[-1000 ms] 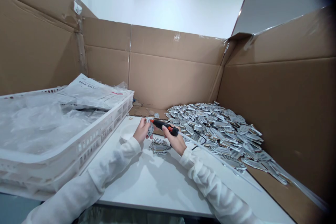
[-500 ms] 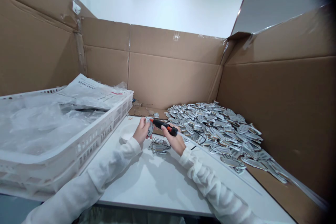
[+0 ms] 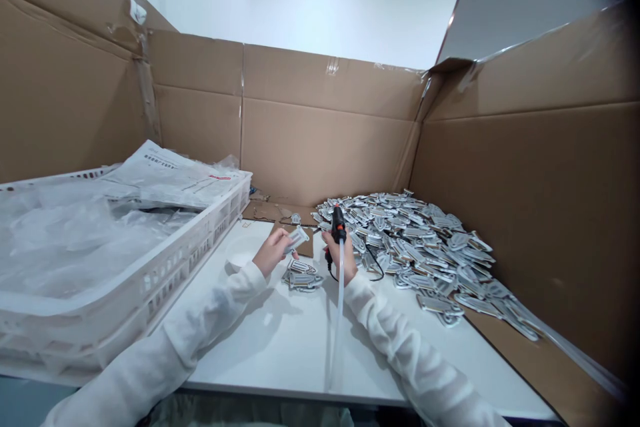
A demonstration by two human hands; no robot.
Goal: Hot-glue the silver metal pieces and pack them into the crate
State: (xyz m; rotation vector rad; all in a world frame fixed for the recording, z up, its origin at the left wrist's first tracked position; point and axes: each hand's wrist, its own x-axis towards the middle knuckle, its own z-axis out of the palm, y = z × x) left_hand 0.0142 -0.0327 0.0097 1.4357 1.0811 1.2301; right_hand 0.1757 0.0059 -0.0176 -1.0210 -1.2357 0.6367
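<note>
Pinched a small flat grey-and-white piece (image 3: 298, 238) in the left hand (image 3: 273, 252), fingers clamped on its lower end, above the far middle of the white table (image 3: 280, 347). Gripped a black stick-shaped tool (image 3: 339, 217) upright in the right hand (image 3: 341, 261), fingers wrapped shut round its shaft, just right of the piece and apart from it. Had a clear flexible tube (image 3: 339, 310) running from the tool down across the table to its near edge. Had a small stack of like pieces (image 3: 303, 277) lying on the table between the two wrists. Worked beside a large heap of grey-and-white pieces (image 3: 420, 247) spread along the table's far right corner and right edge, against the brown cardboard walls (image 3: 325, 147). Had a white slotted plastic crate (image 3: 165, 267) at the left edge, filled with clear plastic bags (image 3: 75, 233).
</note>
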